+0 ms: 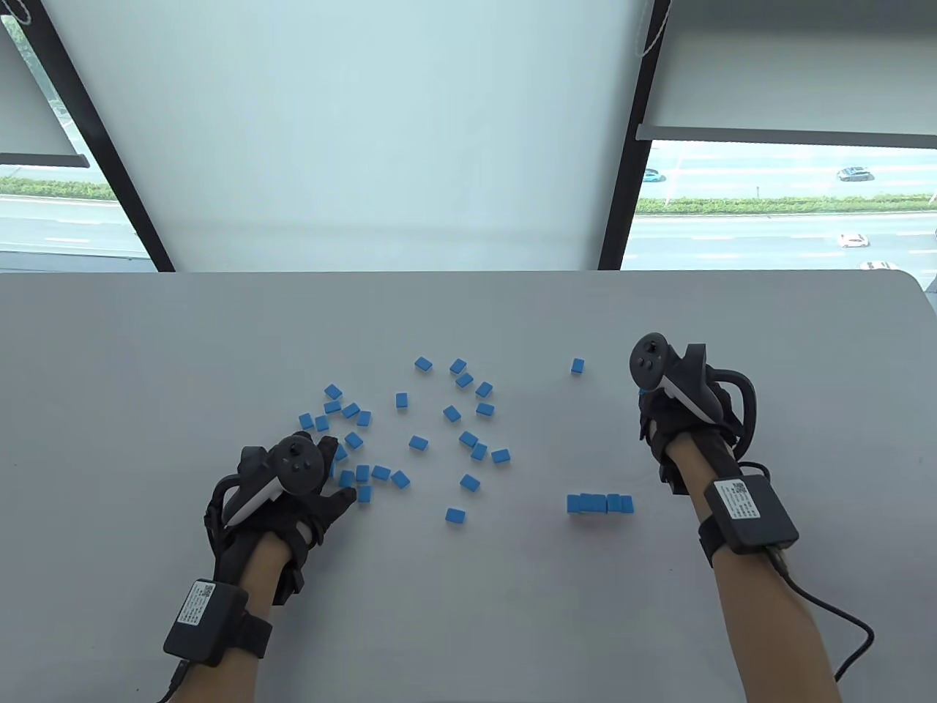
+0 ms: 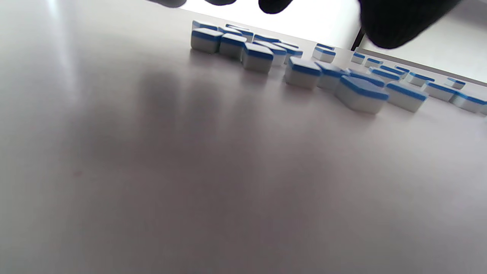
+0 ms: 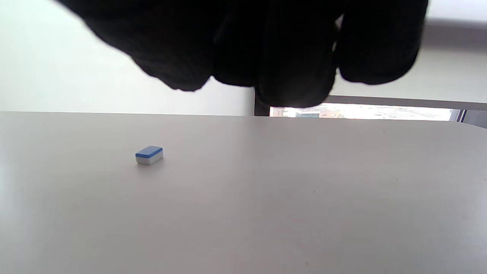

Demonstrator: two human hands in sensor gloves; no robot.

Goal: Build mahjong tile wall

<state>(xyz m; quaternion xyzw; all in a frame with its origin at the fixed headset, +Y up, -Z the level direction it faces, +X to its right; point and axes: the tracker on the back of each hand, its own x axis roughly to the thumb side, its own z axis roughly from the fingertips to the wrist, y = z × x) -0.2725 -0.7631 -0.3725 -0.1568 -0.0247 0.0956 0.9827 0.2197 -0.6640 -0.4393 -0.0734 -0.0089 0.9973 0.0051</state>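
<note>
Table view: 4-tile row (image 1: 599,504), scattered tiles (image 1: 418,442).

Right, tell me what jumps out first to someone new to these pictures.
A scatter of blue tiles lies mid-table, with the left hand at its near-left edge. A short row of tiles sits apart toward the right, the start of a wall. The right hand hovers beyond that row, near one lone tile.
</note>
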